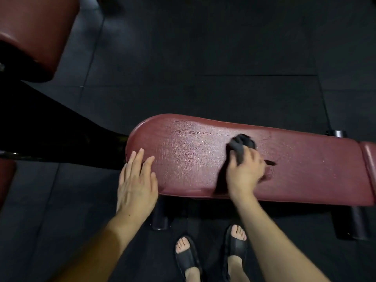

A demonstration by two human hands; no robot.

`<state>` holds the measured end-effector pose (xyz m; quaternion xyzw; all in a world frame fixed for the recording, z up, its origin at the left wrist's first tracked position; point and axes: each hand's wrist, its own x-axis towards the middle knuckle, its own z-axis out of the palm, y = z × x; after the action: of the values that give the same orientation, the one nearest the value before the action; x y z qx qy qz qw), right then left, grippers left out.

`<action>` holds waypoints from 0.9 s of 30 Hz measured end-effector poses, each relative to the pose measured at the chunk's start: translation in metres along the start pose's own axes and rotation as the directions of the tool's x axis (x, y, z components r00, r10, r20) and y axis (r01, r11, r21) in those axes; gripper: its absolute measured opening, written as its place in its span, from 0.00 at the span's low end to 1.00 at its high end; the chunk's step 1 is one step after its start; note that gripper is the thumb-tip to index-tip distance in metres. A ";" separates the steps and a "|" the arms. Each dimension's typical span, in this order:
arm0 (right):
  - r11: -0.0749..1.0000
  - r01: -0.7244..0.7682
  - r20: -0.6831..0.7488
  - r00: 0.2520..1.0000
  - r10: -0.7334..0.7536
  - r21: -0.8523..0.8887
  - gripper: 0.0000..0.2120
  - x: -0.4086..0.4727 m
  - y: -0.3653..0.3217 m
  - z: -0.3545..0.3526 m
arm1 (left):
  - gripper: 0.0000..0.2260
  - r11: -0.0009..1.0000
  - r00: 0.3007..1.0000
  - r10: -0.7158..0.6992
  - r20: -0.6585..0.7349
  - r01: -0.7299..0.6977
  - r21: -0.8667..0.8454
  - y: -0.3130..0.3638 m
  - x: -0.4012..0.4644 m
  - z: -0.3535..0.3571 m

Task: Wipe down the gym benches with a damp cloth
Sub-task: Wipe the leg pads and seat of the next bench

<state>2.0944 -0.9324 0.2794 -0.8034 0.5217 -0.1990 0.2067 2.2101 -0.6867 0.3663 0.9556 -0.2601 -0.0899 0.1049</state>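
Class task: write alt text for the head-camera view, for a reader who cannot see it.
A person's right hand grips a dark crumpled cloth on a dark red padded vinyl gym bench, while the left hand rests flat on its rounded end.

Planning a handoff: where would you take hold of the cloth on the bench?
Grip the bunched end of the dark cloth sticking out beyond the right hand, coming from the bench's far side. It stands proud of the pad; the rest is covered.
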 end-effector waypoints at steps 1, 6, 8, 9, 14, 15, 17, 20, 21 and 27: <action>0.998 0.059 0.013 0.998 -0.059 0.025 0.20 -0.016 -0.032 0.007 | 0.20 1.000 1.000 -0.011 -0.003 0.011 0.000 -0.003 0.000 -0.002; 0.926 0.352 0.251 0.892 -0.376 0.139 0.23 -0.072 -0.103 0.017 | 0.20 0.999 0.999 -0.041 -0.010 0.041 -0.017 -0.013 -0.004 -0.010; 0.852 0.498 0.263 0.810 -0.524 0.162 0.20 -0.049 -0.058 0.007 | 0.20 1.000 1.000 -0.012 0.009 0.012 -0.009 -0.010 -0.007 -0.009; 0.845 0.517 0.255 0.805 -0.535 0.138 0.18 -0.035 -0.029 0.001 | 0.20 1.000 1.000 -0.005 0.019 0.005 -0.007 -0.009 -0.008 -0.007; 0.998 0.044 0.036 0.998 -0.043 -0.033 0.18 -0.013 0.069 -0.029 | 0.21 0.998 0.998 -0.023 0.051 0.026 -0.056 -0.001 -0.012 0.002; 1.000 -0.016 0.013 1.000 0.016 -0.026 0.18 -0.022 0.057 -0.025 | 0.21 0.997 0.998 -0.035 0.050 0.038 -0.064 -0.001 -0.014 0.001; 0.997 0.072 0.024 0.997 -0.073 0.026 0.14 -0.048 0.003 -0.012 | 0.22 0.996 0.997 -0.062 0.054 0.065 -0.060 -0.006 -0.018 -0.003; 0.925 0.347 0.163 0.914 -0.371 0.157 0.14 -0.110 -0.093 0.006 | 0.23 0.997 0.996 -0.060 0.070 0.063 -0.039 -0.017 -0.025 -0.011; 0.894 0.402 0.207 0.875 -0.438 0.197 0.16 -0.125 -0.111 0.009 | 0.24 0.998 0.995 -0.055 0.082 0.058 -0.033 -0.020 -0.026 -0.013; 0.834 0.518 0.133 0.828 -0.545 0.189 0.17 -0.090 -0.003 -0.009 | 0.24 0.996 0.987 -0.047 0.150 0.059 -0.073 -0.023 -0.032 -0.020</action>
<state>2.0580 -0.8497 0.2792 -0.9145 0.2401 -0.2120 0.2474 2.1989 -0.6477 0.3833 0.9481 -0.2380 -0.1736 0.1198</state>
